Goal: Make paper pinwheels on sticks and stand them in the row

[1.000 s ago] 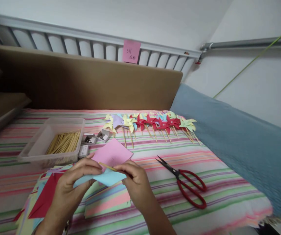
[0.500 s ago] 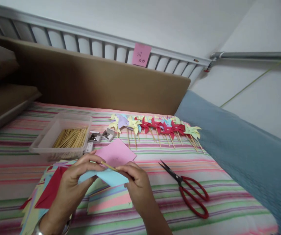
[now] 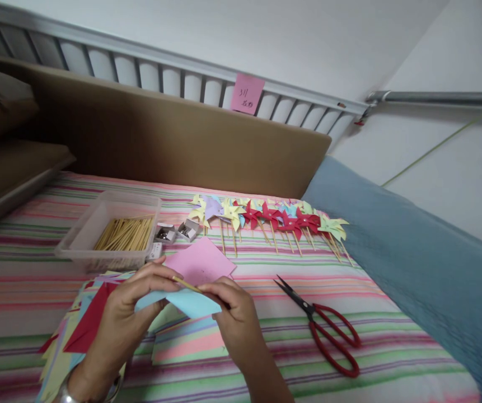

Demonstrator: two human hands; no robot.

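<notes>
- Near the front edge of the bed [image 3: 22, 280], I see both hands raised just above the striped sheet, holding one piece of work between them.
- My left hand [image 3: 129, 313] has its fingers pinching the left side of a light blue paper [image 3: 190, 303], with the thumb tip at the near end of a thin wooden stick [image 3: 186, 284].
- My right hand [image 3: 234, 319] has its fingers pressed together around the other end of that stick, which lies slanted across the top of the blue paper.
- A pink paper square [image 3: 201, 263] lies flat on the sheet just behind the hands.
- A loose pile of coloured sheets [image 3: 85, 324] lies under and beside the left wrist, toward the front left corner.
- Red-handled scissors [image 3: 324, 330] lie to the right of the right hand, apart from it, with the blades closed and pointing toward the pink square.
- A clear plastic tray [image 3: 76, 252] sits further back on the left and holds a bundle of sticks [image 3: 125, 234], with two small open boxes [image 3: 177, 232] just beside it.
- A row of finished pinwheels [image 3: 274, 218] lies along the back of the bed, in front of a cardboard panel [image 3: 173, 145].
- A blue blanket [image 3: 412, 268] covers the right side of the bed.
</notes>
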